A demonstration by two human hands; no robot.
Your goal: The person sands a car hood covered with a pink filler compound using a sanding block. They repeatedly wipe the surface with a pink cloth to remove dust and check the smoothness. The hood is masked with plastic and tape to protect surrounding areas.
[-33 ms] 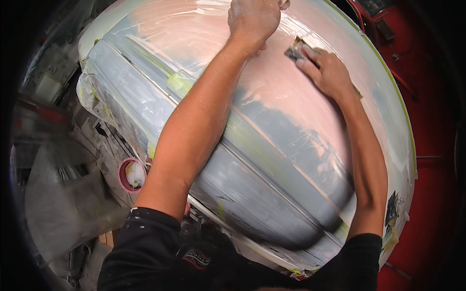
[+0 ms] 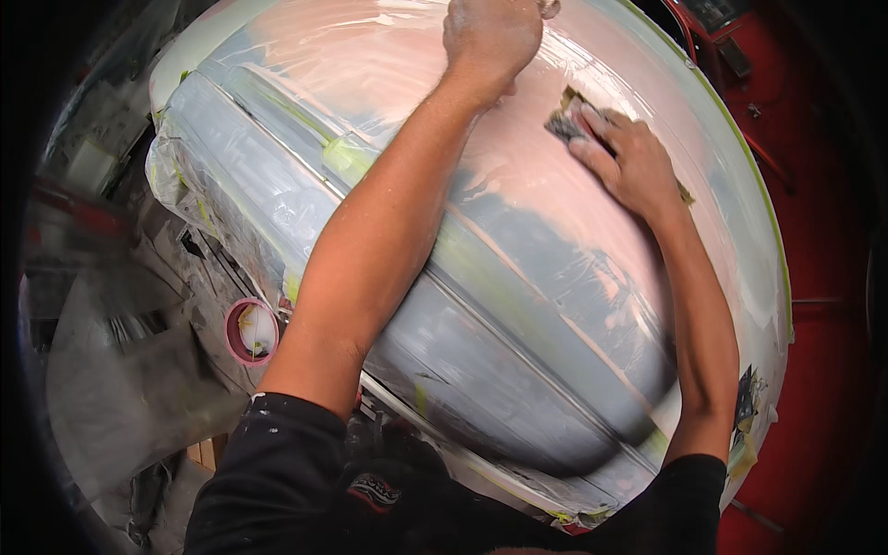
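A curved car body panel (image 2: 518, 171), wet and glossy with patches of pink, blue-grey and white, fills the middle. My right hand (image 2: 638, 159) lies on its upper right part, fingers closed over a piece of sandpaper (image 2: 567, 122). The sandpaper is olive-gold at the edge and smeared grey, and another edge shows by the wrist. At the top, my left hand (image 2: 492, 44) is curled on the panel. Its fingers are mostly hidden, and what they hold, if anything, cannot be made out.
Green masking tape and crumpled clear plastic film (image 2: 190, 176) border the panel. A pink-rimmed round container (image 2: 251, 331) with white contents stands low on the left. Red bodywork (image 2: 819, 370) lies along the right. Dark scraps (image 2: 746, 398) stick to the panel's right edge.
My right hand has slid slightly nearer me with the sandpaper. The left hand has shifted a little to the right and nearer.
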